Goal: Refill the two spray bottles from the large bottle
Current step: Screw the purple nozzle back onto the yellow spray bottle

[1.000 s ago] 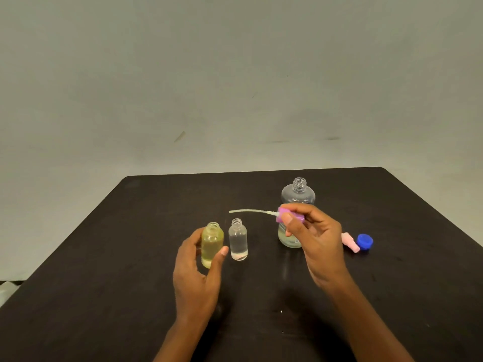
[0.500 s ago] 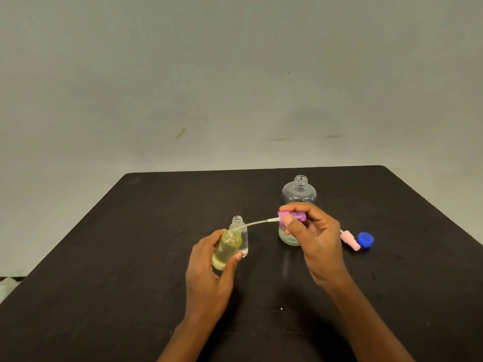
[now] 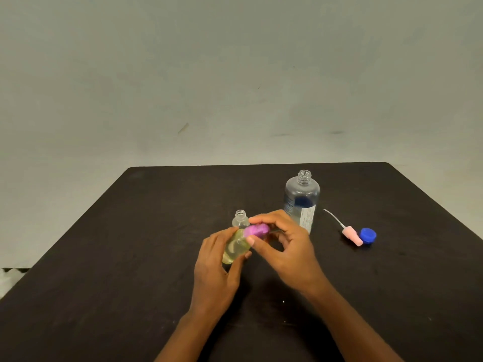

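The left hand point(image 3: 217, 259) grips the yellow spray bottle point(image 3: 235, 248) over the middle of the desk point(image 3: 130, 257). The bottle is tilted, and its long axis rises to the right, neck toward the right hand point(image 3: 287, 249). That hand pinches the purple spray head point(image 3: 254, 230) at this neck. I judge the screwing must follow this axis.

There are two small bottles point(image 3: 235, 250) point(image 3: 240, 219), one large bottle point(image 3: 302, 197), two spray heads point(image 3: 254, 230) point(image 3: 352, 235), one blue cap point(image 3: 368, 235) and two hands point(image 3: 217, 267) point(image 3: 290, 252).

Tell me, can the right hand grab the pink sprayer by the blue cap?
Probably, once the right hand lets go of the purple top on the yellow bottle; the pink sprayer lies uncovered, with nothing between.
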`<control>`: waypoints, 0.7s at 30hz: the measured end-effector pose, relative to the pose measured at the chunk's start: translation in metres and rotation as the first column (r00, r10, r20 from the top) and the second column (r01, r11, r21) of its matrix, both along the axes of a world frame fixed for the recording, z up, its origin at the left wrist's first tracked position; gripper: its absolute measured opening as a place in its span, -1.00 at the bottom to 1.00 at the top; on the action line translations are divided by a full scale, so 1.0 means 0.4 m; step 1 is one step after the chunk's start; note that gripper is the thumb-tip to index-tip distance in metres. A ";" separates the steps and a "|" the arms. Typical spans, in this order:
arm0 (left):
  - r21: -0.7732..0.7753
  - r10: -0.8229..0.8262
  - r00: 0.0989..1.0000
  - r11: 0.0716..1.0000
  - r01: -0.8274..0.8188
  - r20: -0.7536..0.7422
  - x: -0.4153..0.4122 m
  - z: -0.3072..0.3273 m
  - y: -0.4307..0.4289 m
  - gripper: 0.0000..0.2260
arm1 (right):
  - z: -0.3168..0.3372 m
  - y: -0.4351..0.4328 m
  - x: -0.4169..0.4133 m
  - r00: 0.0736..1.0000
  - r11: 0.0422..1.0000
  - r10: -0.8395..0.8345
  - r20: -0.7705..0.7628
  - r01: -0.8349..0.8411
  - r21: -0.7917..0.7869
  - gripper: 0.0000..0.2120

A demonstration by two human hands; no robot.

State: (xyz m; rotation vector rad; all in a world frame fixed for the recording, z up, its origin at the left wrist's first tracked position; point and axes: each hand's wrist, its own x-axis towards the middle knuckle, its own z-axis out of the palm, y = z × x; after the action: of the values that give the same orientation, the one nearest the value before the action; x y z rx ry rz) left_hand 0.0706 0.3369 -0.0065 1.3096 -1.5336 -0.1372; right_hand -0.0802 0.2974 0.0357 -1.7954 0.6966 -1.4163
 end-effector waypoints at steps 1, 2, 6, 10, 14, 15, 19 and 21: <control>0.003 -0.006 1.000 1.000 0.006 0.003 0.000 -0.002 -0.001 -0.64 | -0.002 0.002 0.005 1.000 1.000 -0.001 0.004 0.001 -0.003 -0.76; 0.004 -0.011 1.000 1.000 0.011 0.002 0.000 -0.003 -0.002 -0.63 | -0.004 0.003 0.008 1.000 1.000 0.000 0.013 0.000 -0.002 -0.75; 0.013 -0.031 0.999 0.999 0.031 -0.013 0.001 -0.002 -0.001 -0.63 | -0.011 0.002 0.014 0.999 0.999 0.026 0.029 -0.028 0.047 -0.76; 0.041 -0.049 0.998 0.998 0.050 -0.028 0.002 -0.002 0.000 -0.62 | -0.015 0.008 0.023 0.997 0.992 0.043 0.066 -0.051 0.119 -0.79; 0.060 -0.059 0.998 0.996 0.061 -0.028 0.000 -0.001 0.002 -0.60 | -0.016 0.015 0.032 0.996 0.992 -0.026 0.087 0.015 0.122 -0.81; 0.066 -0.068 0.997 0.995 0.070 -0.029 -0.001 0.000 0.002 -0.60 | -0.016 0.016 0.033 0.995 0.992 -0.044 0.087 0.034 0.121 -0.80; 0.085 -0.119 0.992 0.989 0.121 -0.027 -0.005 0.004 0.007 -0.60 | -0.017 0.020 0.032 0.992 0.991 -0.111 0.060 0.105 0.087 -0.73; 0.081 -0.132 0.991 0.988 0.134 -0.026 -0.007 0.005 0.008 -0.61 | -0.018 0.020 0.031 0.992 0.990 -0.118 0.053 0.114 0.083 -0.71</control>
State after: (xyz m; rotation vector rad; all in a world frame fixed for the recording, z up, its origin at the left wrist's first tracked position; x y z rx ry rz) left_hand 0.0676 0.3402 -0.0043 1.2655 -1.6124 -0.3007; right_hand -0.0677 0.3053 0.0284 -1.6693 0.8273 -1.4895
